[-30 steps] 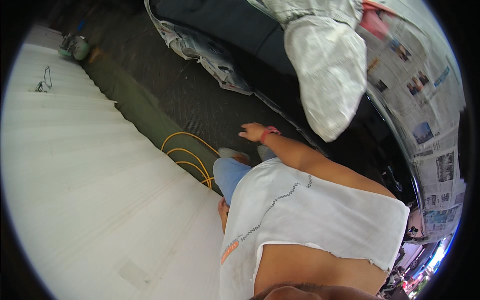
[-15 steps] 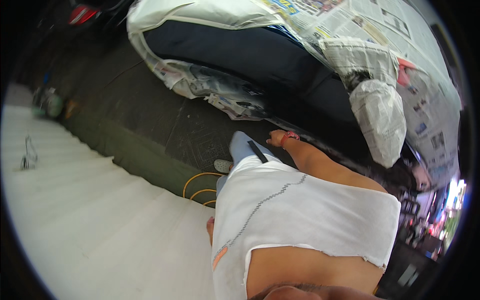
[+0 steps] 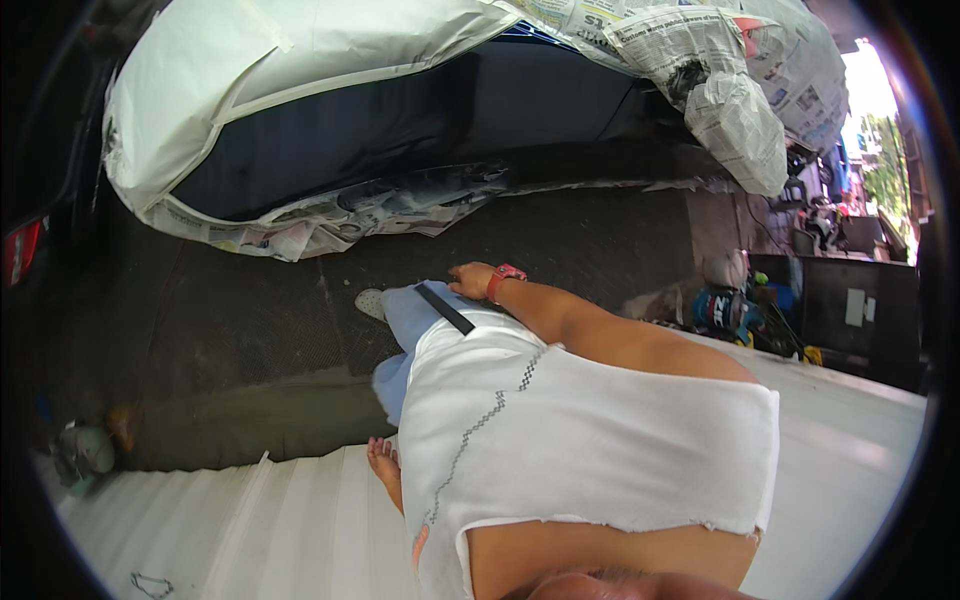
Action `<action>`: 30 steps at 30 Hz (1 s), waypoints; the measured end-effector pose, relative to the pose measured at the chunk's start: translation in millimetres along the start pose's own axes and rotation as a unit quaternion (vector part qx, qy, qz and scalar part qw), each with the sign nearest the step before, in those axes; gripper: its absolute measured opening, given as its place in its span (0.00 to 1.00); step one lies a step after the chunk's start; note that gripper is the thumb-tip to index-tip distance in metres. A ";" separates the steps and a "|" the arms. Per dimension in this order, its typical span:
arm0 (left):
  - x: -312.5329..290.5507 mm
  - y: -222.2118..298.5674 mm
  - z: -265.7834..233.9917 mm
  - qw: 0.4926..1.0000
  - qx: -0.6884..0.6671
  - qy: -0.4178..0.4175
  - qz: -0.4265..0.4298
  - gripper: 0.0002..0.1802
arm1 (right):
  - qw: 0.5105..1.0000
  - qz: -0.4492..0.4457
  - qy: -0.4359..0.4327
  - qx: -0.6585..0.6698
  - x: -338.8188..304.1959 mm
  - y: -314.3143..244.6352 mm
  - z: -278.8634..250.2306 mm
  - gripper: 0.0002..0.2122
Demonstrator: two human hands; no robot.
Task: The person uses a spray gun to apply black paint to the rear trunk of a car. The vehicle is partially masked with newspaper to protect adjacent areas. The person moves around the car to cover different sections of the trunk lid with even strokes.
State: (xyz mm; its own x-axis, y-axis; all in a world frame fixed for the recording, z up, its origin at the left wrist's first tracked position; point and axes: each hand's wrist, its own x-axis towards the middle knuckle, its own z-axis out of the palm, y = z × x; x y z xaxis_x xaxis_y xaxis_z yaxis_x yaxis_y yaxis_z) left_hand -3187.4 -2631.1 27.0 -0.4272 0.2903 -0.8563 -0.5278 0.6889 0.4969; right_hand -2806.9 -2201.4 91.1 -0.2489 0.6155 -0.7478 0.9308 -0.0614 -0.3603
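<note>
My left hand (image 3: 383,460) hangs low by my side with its fingers apart, in front of pale ribbed sheeting, and nothing shows in it. Beside my thigh is my right hand (image 3: 472,280), a red watch on its wrist; its fingers look loosely bent and apart, and I see nothing in them. Neither hand touches the car. Beyond the right hand stands a glossy dark car side panel (image 3: 400,125), framed by white masking paper (image 3: 190,80) and newspaper (image 3: 370,215). A side mirror wrapped in newspaper (image 3: 735,125) juts out at the upper right.
White ribbed sheeting (image 3: 300,500) runs along the lower side behind me. A red tail light (image 3: 22,252) shows at the far left. Blue power equipment (image 3: 715,310) and a dark cabinet (image 3: 850,310) stand at the right. A rounded greenish object (image 3: 88,450) sits at the lower left.
The view has turned, so the masked car lies more level across the top and the equipment at the right shows. The yellow hose has left the view. Both hands stay at my sides.
</note>
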 end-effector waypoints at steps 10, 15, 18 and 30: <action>58.7 138.4 -7.8 0.958 0.256 -0.127 -0.002 0.23 | 0.633 0.000 0.620 0.464 -81.3 21.4 -104.3 0.09; 94.1 118.2 -28.7 0.870 0.445 -0.211 0.016 0.26 | 0.478 0.033 0.778 0.407 -126.1 76.6 -171.5 0.09; 83.1 109.2 9.1 0.831 0.517 -0.205 0.023 0.38 | 0.447 0.009 0.822 0.354 -128.7 99.2 -189.4 0.11; 92.1 59.1 177.9 0.582 0.803 -0.039 0.119 0.64 | 0.391 -0.045 0.901 0.181 -66.7 163.7 -303.2 0.15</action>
State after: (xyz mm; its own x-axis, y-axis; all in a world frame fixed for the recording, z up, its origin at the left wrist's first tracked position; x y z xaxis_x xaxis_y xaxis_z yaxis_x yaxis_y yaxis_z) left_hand -3127.4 -2445.5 -47.6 -0.2802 0.4903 -0.8253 0.9342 0.3372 -0.1169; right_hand -2556.8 -2014.3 251.0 0.6201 0.1624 0.7675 0.7600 0.1181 -0.6390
